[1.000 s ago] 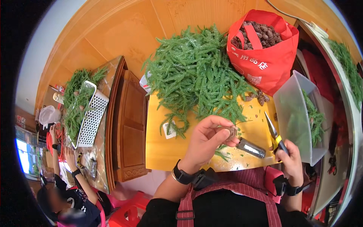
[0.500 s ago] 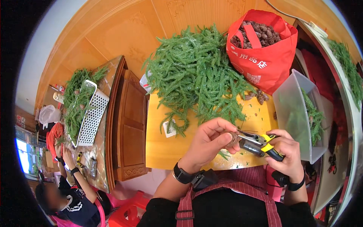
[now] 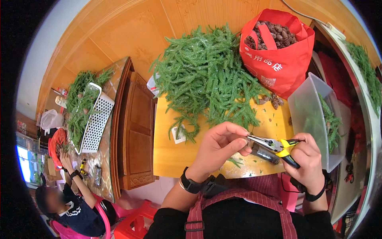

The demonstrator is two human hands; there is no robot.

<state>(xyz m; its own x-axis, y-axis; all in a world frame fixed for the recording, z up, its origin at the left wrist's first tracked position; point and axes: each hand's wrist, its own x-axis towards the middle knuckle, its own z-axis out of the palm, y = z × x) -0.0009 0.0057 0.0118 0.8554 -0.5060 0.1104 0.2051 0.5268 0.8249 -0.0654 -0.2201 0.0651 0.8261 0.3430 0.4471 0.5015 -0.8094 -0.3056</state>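
Note:
My right hand [image 3: 305, 157] is closed round yellow-and-black long-nose pliers [image 3: 283, 148], whose jaws point left. Their tips reach the fingertips of my left hand [image 3: 225, 147], which pinches a small brown pine cone [image 3: 248, 144], mostly covered by the fingers. Below the plier jaws a dark bundle in shiny clear wrap [image 3: 266, 154] lies on the yellow table [image 3: 175, 157]. Beyond my hands spreads a large heap of green artificial fir sprigs [image 3: 207, 75]. A few loose pine cones [image 3: 274, 100] rest right of the heap.
At the back right stands a red bag [image 3: 278, 67] full of pine cones. A clear plastic bin [image 3: 308, 119] with greenery is to my right. On the left, a co-worker [image 3: 79, 211] sits at another table with a white perforated basket [image 3: 97, 127] and more greenery.
My right hand and the pliers have shifted slightly right and up, and the hand has turned. My left hand stays nearly in place. The co-worker's hands have moved a little.

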